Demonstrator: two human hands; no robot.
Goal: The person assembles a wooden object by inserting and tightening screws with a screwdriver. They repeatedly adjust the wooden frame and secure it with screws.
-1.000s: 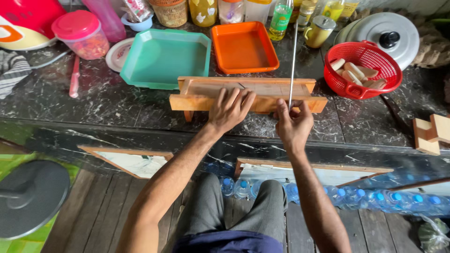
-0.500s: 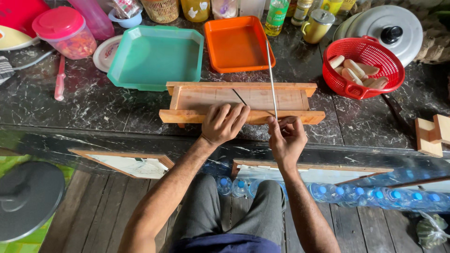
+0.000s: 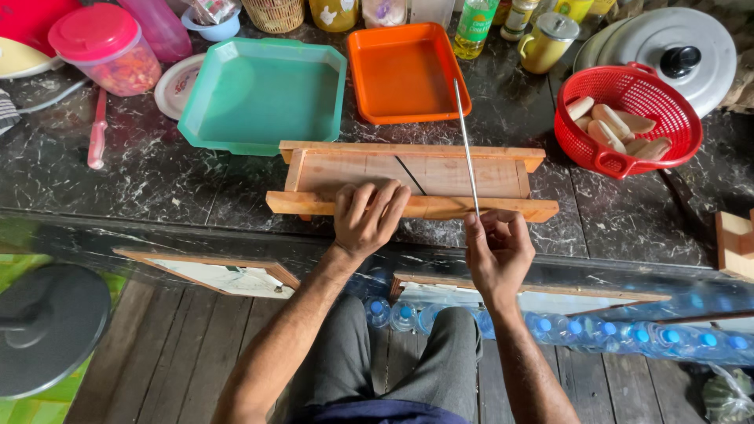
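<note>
While left hand (image 3: 366, 216) presses the wooden slicer (image 3: 410, 182) flat, right hand (image 3: 498, 248) pinches a thin metal rod (image 3: 466, 149). Step: likely adjusting the slicer; next needs steady alignment.

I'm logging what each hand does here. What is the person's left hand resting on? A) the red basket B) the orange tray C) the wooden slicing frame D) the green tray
C: the left hand lies over the near rail of the wooden slicing frame, while the right hand holds a thin metal rod.
</note>
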